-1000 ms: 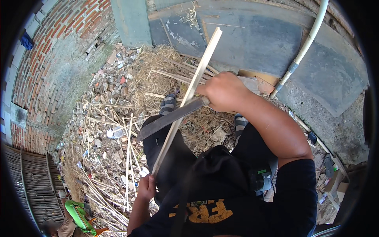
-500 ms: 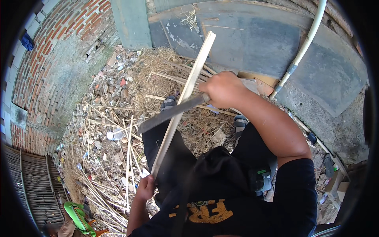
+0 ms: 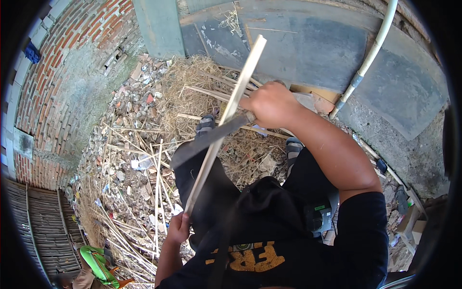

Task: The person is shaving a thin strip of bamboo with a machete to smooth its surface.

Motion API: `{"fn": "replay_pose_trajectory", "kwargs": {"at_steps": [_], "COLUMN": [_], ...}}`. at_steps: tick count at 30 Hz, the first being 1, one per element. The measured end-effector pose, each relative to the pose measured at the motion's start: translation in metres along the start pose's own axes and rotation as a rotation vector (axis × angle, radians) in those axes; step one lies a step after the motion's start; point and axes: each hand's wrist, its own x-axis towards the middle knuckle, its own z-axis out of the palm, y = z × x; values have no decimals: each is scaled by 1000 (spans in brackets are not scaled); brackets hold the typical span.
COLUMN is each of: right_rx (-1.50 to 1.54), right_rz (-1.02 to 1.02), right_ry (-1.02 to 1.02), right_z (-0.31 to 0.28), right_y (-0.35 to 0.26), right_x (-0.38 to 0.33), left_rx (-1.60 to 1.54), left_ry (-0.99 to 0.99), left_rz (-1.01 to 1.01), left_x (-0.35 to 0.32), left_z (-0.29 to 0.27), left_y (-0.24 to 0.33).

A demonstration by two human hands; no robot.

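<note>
A long pale strip of split bamboo or wood (image 3: 244,79) slants across the picture from my lap up toward the far panels. Its lower end is gripped in my left hand (image 3: 178,228), thumb on top, beside my left thigh. My right hand (image 3: 272,105) is closed round the handle of a machete (image 3: 207,141), mostly hidden by the fist. The broad, dark blade points to the left and crosses the strip around its middle, lying against it over my left knee. The blade's tip is slightly blurred.
Rubble covers the ground, with several loose strips (image 3: 159,192), dry shavings (image 3: 185,86) and sandalled feet (image 3: 205,124). A brick wall (image 3: 72,86) stands left, grey panels (image 3: 308,48) and a pipe (image 3: 370,62) beyond. Someone in a green garment (image 3: 96,265) is at the lower left.
The strip's upper end has shifted slightly to the right and up. My right hand has risen a little with the machete, and its blade tip has moved slightly right.
</note>
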Motion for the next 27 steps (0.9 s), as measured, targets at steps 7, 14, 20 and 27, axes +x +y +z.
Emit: {"fn": "replay_pose_trajectory", "kwargs": {"at_steps": [7,14,20,27], "right_rx": [152,71,321,91], "right_rz": [405,42,362,225], "right_ry": [203,157,242,222], "right_z": [9,1,6,-4], "right_y": [51,15,57,38], "right_x": [3,-4,2,-9], "left_rx": [84,38,109,182], "left_ry": [74,47,113,147], "left_rz": [57,61,113,122], "left_x": [1,0,3,-3], "left_z": [11,8,16,15], "left_y": [6,17,18,19]}}
